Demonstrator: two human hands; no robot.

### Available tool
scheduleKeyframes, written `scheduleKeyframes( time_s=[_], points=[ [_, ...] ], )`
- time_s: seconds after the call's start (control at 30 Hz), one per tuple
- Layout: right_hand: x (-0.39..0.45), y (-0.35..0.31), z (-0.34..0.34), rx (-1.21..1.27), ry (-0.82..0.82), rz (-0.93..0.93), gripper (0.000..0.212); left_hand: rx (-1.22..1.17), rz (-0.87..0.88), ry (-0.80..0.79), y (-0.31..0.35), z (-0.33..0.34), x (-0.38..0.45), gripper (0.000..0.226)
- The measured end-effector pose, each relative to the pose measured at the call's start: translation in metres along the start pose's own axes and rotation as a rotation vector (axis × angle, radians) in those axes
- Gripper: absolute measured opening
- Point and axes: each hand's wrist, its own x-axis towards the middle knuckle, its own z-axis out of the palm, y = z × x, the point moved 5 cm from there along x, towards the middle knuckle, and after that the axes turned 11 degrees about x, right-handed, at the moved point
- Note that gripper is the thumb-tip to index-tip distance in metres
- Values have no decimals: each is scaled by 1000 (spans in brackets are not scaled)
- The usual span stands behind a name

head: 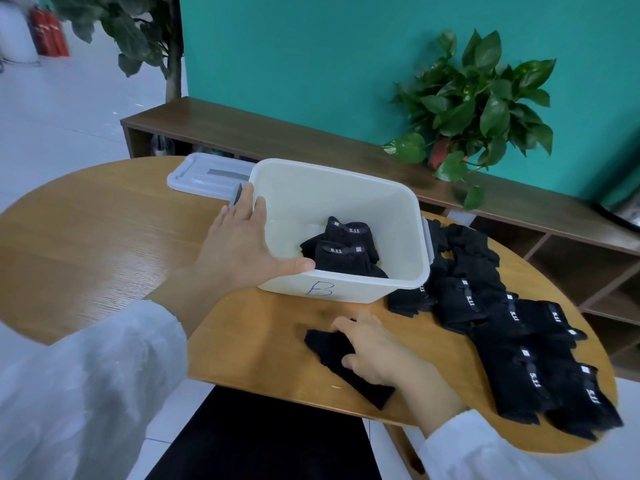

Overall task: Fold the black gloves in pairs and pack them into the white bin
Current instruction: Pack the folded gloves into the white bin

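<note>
Two folded pairs point(346, 249) lie in the white bin point(341, 188), steadied at its rim by the left hand point(242, 244), thumb hooked inside; the glove point(343, 362) pressed flat under the right hand's point(374, 351) relaxed fingers is best squared before folding.

Bin point(346, 289) mid tabletop point(104, 244), folded gloves point(346, 251) in it; lid point(207, 181) far left; glove pile point(512, 341) right; one glove point(332, 355) near me.
</note>
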Motion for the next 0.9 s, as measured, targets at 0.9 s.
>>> scheduleKeyframes(
  time_s=[0.9],
  points=[
    [-28, -50, -172, 131, 144, -320, 29, -34, 29, 26, -4, 5, 3, 146]
  ],
)
